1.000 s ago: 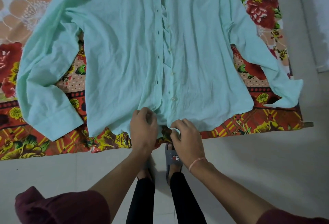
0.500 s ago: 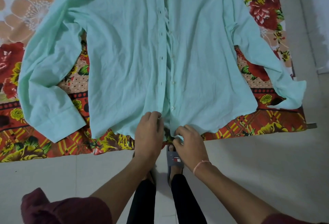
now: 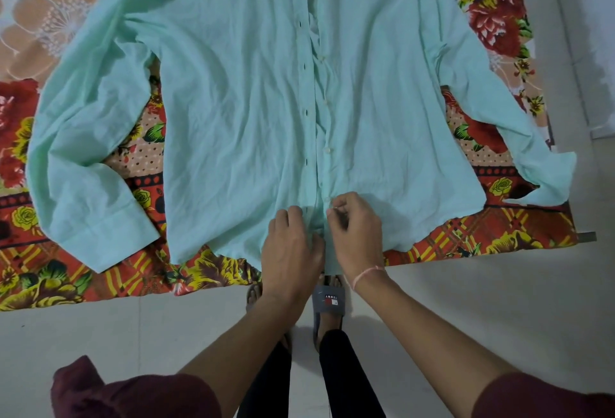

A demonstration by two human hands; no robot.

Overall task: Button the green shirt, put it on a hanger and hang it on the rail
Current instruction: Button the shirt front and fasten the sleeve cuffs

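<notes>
The shirt (image 3: 239,111) lies face up on a floral spread (image 3: 499,228), collar end away from the person, hem toward them at the spread's near edge. Its front opening is the long axis here: it runs straight away from the hands, up the middle of the view. The strip of buttonholes (image 3: 305,113) lies left of that line and the row of buttons (image 3: 327,150) just beside it on the right. None of the visible buttons is through a hole, so the buttoning looks to be at its very start.

Both hands are at the hem end of the opening, close together. The right hand (image 3: 357,234) pinches the button strip just below the lowest button (image 3: 327,199), its fingers (image 3: 342,206) curled on the cloth. The left hand (image 3: 293,251) grips the buttonhole strip opposite, curled over its edge. Which hole it has cannot be made out.

So button and hole lie across from each other, right to left — the coming move is likely a short sideways one, the left strip laid over the right and the button pushed up through. After that the work would go hole by hole away from the person, toward the collar.

The sleeves lie spread to either side. No hanger or rail shows. Nearer in is pale floor (image 3: 466,311), with a sandal (image 3: 327,301) below the wrists.
</notes>
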